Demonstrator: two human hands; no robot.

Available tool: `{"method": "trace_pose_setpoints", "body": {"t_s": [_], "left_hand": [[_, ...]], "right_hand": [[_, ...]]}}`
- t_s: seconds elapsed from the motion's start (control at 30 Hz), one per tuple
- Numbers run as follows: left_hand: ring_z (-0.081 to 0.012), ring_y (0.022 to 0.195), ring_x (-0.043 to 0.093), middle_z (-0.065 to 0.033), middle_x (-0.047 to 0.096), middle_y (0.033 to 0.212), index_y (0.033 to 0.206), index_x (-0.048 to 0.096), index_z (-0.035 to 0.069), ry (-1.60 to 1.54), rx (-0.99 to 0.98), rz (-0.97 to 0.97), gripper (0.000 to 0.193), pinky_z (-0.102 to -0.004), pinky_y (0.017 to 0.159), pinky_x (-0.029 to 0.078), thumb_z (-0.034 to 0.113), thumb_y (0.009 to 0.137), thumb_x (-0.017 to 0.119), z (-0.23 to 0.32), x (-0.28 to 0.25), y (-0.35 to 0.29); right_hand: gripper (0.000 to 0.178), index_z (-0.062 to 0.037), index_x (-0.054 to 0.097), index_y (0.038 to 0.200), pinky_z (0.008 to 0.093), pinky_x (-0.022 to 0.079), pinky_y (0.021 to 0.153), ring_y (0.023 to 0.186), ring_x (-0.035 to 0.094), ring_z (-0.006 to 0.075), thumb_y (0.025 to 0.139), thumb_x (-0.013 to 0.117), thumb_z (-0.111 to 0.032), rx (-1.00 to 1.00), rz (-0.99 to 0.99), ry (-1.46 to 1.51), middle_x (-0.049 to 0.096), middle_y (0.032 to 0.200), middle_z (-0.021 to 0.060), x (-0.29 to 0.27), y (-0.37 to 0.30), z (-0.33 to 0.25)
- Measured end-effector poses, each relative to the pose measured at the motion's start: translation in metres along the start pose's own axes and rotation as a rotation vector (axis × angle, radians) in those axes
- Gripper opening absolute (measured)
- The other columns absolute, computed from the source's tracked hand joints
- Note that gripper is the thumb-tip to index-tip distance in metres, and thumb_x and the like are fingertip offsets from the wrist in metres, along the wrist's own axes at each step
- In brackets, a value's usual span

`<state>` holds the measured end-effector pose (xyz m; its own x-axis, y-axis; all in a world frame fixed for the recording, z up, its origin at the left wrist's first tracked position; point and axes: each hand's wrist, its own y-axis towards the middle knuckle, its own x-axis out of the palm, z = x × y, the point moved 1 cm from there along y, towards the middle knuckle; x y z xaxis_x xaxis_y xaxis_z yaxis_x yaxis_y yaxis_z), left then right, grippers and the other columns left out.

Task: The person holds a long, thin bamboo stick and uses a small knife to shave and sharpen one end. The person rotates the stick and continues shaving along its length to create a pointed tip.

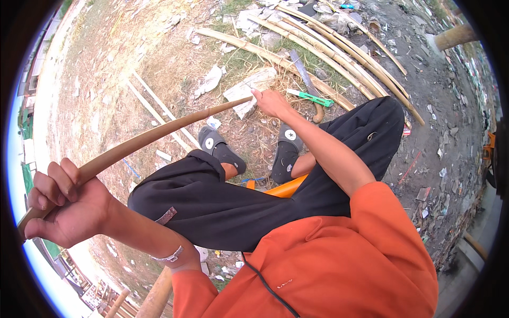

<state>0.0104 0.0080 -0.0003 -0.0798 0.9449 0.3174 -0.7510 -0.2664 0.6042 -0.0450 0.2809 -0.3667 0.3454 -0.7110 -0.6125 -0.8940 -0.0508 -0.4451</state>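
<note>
A long split bamboo strip (151,133) stretches across the view from the lower left to the middle, slightly bowed. My left hand (71,204) is wrapped round its near end, thumb below and fingers curled over. At the far, thinner end, my right hand (273,103) pinches the tip between thumb and fingers. Just beyond that hand lies a pale flat block (252,87) on the ground. To its right rest a long-bladed knife (303,71) with a curved wooden handle and a green-handled tool (315,98), both apart from my hands.
Several split bamboo lengths (339,58) lie at the upper right. Two thin pale strips (161,108) lie left of my sandalled feet. An orange seat (286,188) shows beneath my legs. Bamboo poles (158,294) stick out at the lower left, and litter covers the dark ground at right.
</note>
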Motion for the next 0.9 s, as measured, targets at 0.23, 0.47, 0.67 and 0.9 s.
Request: {"method": "trace_pose_setpoints", "body": {"t_s": [0.23,0.47,0.67,0.9], "left_hand": [[-0.01,0.045,0.024,0.0014,0.029,0.057,0.068,0.038,0.012,0.128,0.05,0.121,0.055,-0.0252,0.047,0.021,0.063,0.082,0.051,-0.002,0.022,-0.005],[-0.0095,0.046,0.022,0.0017,0.027,0.057,0.068,0.038,0.012,0.118,0.06,0.113,0.055,-0.0247,0.047,0.02,0.063,0.082,0.051,-0.004,0.014,-0.004],[-0.0091,0.046,0.022,0.0015,0.027,0.058,0.066,0.037,0.012,0.105,0.03,0.059,0.053,-0.0242,0.046,0.019,0.061,0.083,0.051,0.004,0.023,-0.009],[-0.0097,0.047,0.025,0.0015,0.028,0.059,0.063,0.036,0.014,0.044,0.028,0.022,0.049,-0.0245,0.046,0.02,0.054,0.082,0.056,0.002,0.02,-0.007]], "right_hand": [[0.062,0.0061,0.064,0.079,0.0505,0.046,0.078,0.078,0.059,0.0484,0.095,0.031,-0.044,-0.071,0.095,0.172,0.06,0.079,0.0326,0.019,-0.053,-0.018],[0.06,0.0046,0.063,0.081,0.0514,0.044,0.077,0.081,0.058,0.0474,0.094,0.033,-0.046,0.009,0.1,0.096,0.06,0.082,0.0309,0.026,-0.049,-0.02],[0.061,0.0038,0.066,0.089,0.05,0.047,0.081,0.091,0.06,0.0437,0.095,0.032,-0.046,0.104,0.046,-0.016,0.062,0.093,0.0288,0.031,-0.029,0.012],[0.062,0.004,0.066,0.089,0.0495,0.046,0.084,0.094,0.059,0.044,0.094,0.032,-0.048,0.156,0.034,-0.022,0.062,0.094,0.0294,0.041,-0.022,0.035]]}}
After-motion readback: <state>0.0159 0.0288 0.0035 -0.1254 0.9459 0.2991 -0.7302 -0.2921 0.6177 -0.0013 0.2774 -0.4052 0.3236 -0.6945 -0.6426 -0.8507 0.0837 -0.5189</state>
